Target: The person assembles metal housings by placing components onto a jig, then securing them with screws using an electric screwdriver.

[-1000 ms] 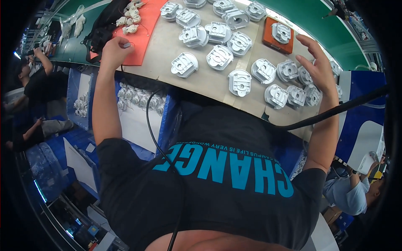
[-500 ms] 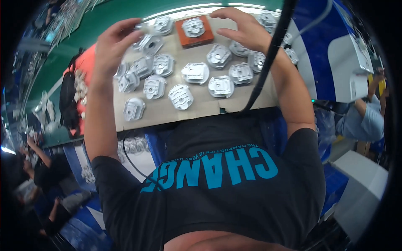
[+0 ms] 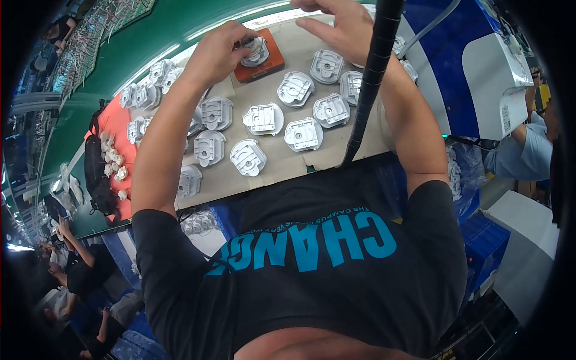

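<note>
At the far side of the table, an orange block (image 3: pixel 275 60) carries a round white part (image 3: pixel 258 54) with moulded ridges. My left hand (image 3: pixel 219 51) reaches it from the left, thumb and fingers closed on its near-left side. To the right of the block, my right hand (image 3: pixel 345 30) is raised with fingers stretched out and thumb apart, holding nothing I can see. Several similar white parts lie nearby, among them one (image 3: pixel 296 89) just below the block and another (image 3: pixel 327 66) below my right hand.
A black ribbed cable (image 3: pixel 373 81) hangs down in front of my right forearm. More white parts stand left of my left forearm, partly on a red-orange sheet (image 3: pixel 123 153) with small white pieces. Other people are at work at both sides.
My left hand has moved right, from the parts left of the block onto the part on the block. My right hand stays raised and open. The view has shifted somewhat.
</note>
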Demonstrator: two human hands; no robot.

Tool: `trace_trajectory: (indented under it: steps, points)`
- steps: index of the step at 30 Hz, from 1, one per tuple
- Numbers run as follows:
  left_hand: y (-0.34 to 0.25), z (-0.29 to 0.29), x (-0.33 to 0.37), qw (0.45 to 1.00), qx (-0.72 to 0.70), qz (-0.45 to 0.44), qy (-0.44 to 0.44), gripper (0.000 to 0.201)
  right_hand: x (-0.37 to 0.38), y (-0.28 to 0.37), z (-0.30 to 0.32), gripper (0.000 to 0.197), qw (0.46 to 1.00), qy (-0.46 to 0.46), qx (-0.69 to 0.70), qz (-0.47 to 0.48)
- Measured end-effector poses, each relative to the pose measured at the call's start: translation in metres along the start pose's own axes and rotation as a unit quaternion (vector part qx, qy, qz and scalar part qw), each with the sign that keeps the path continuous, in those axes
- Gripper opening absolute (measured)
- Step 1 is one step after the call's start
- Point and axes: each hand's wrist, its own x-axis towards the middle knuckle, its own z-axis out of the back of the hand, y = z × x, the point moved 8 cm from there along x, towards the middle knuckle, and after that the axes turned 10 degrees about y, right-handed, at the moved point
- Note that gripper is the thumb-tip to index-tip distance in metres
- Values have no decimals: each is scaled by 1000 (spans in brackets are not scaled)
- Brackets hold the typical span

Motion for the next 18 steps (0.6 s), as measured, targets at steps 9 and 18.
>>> trace_trajectory:
  steps: [9, 18]
  points:
    - [14, -2, 4, 996, -77, 24, -31, 36, 44, 48, 53, 49, 938, -290, 141, 126]
    - [34, -17, -1, 988, -144, 36, -30, 34, 49, 94, 18, 37, 969, 131, -145, -153]
